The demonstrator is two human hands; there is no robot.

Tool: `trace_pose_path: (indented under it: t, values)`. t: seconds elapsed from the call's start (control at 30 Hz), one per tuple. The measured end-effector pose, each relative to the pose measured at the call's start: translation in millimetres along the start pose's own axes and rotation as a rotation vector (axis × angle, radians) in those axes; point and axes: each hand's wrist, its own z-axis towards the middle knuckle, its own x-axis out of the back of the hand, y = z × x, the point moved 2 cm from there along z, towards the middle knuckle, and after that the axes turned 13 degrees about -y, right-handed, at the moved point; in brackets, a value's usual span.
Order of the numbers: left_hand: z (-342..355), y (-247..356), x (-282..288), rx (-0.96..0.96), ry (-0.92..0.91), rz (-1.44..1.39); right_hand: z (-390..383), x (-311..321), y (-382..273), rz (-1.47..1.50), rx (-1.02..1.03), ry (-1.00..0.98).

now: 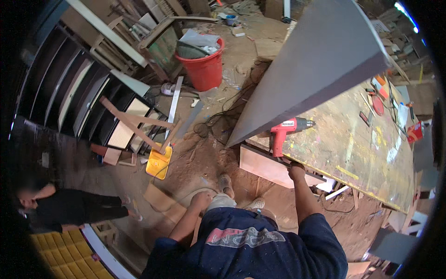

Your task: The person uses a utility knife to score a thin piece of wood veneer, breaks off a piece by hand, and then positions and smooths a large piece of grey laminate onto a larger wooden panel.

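Stained bench (325,151), heat gun (279,138) near its edge; right hand (296,172) just beside, left hand (201,201) apart; fingers' grip I cannot tell.

Pale board (264,166) near red heat gun (280,136)

Clock positions refer to the view's centre. A blue container (231,19) is at 12 o'clock. A filled red bucket (204,74) stands between 11 and 12. A wooden frame (132,125) leans between 9 and 10; a yellow tray (162,172) lies between 8 and 9. A person (76,209) in dark clothing is at 8.
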Motion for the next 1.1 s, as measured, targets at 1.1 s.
trace_pose_path:
  t: [1.1]
  values:
    - [-119, 408, 309, -1.718, 0.969, -0.157, -201, 238, -91, 0.681, 0.319, 0.917]
